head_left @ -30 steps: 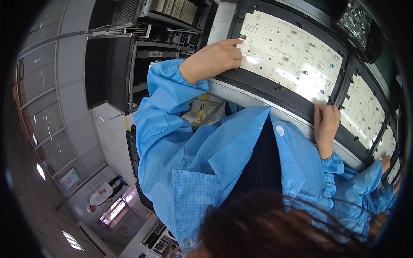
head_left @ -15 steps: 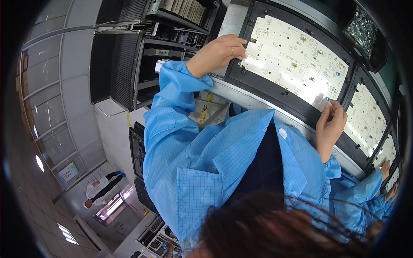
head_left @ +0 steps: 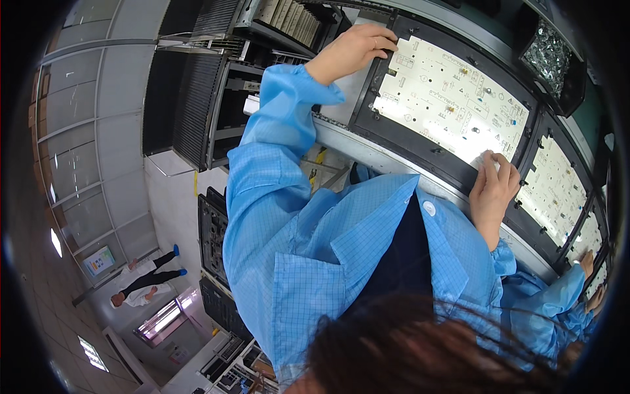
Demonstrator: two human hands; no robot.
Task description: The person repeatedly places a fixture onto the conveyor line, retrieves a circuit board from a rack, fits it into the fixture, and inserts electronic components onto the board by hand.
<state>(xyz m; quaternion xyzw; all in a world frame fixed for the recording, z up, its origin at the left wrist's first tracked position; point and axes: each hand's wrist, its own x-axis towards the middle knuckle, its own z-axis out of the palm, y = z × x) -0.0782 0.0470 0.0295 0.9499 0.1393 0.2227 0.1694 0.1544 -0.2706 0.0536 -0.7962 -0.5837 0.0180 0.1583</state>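
Note:
A white circuit board [head_left: 426, 82] with printed markings and several small parts lies in a black frame-like carrier [head_left: 367, 117]. My left hand [head_left: 351, 54] is closed at the carrier's upper left edge, its bent fingertips on the rim beside the board's corner. At the board's lower right corner, my right hand [head_left: 493, 190] has its fingers drawn together and pointing down on the surface. Whatever lies under those fingertips is hidden. A blue component [head_left: 513, 122] stands near the board's right edge.
A second white board [head_left: 554, 187] in its own carrier follows on the right, with more beyond. A black bin [head_left: 550, 56] of small shiny parts stands at the far right. Racks [head_left: 279, 23] stand at the left. Another person's hand [head_left: 587, 262] works farther right.
My left hand has moved up and right along the carrier's edge. My right hand has shifted slightly left; a small blue part seen at its fingertips is now out of sight.

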